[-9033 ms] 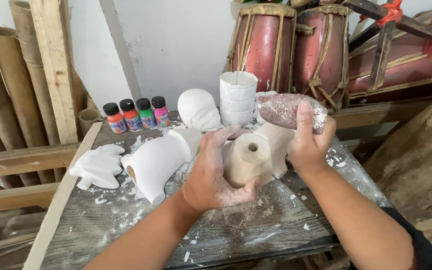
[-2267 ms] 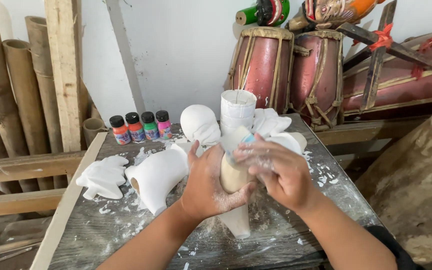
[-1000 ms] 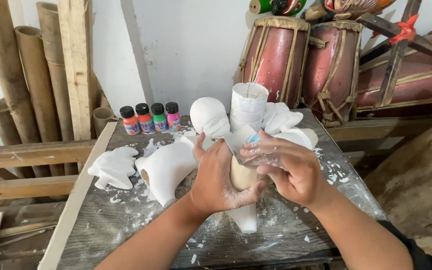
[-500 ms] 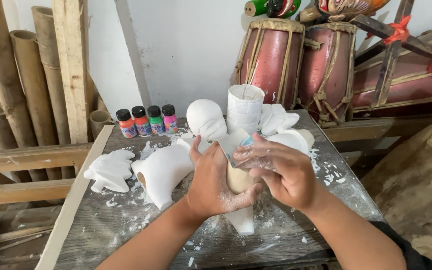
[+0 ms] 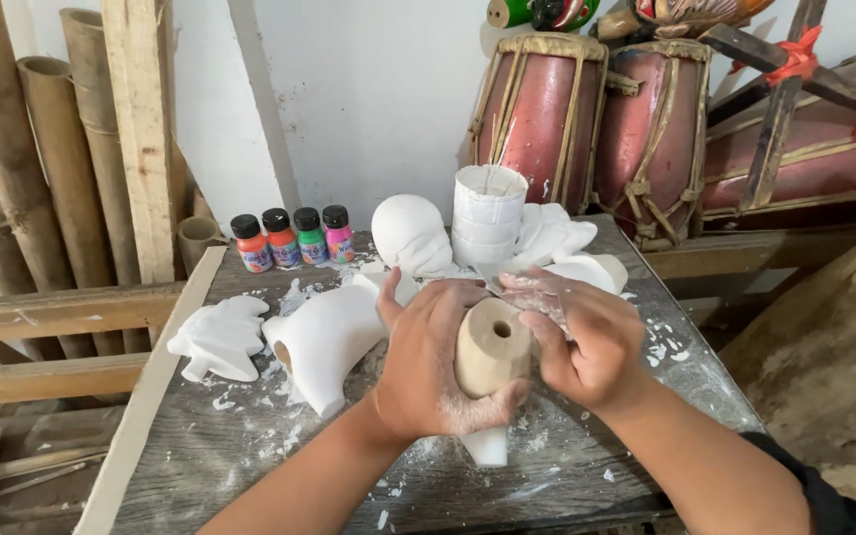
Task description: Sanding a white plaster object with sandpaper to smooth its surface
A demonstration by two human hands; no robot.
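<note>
1. Two hands work mid-table: left hand (image 5: pixel 428 367) wraps the tan plaster cylinder (image 5: pixel 492 347), fingers closed round it.
2. Right hand (image 5: pixel 587 342) pinches a small scrap against the cylinder's right side.
3. Risk: dusty palms could let it slip onto the white figure (image 5: pixel 334 337) just left.

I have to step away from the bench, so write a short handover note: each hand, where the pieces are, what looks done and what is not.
Left hand: wrapped around a tan cylinder with a hole in its end, held above the dusty table.
Right hand: dusted white, pressing a small clear scrap at the cylinder's top edge.
Nearby: white plaster figures, a white head, a stacked white cup, four paint bottles.
Done: figures are cast, unpainted.
Left: the bottles are capped; no paint on any piece.
</note>
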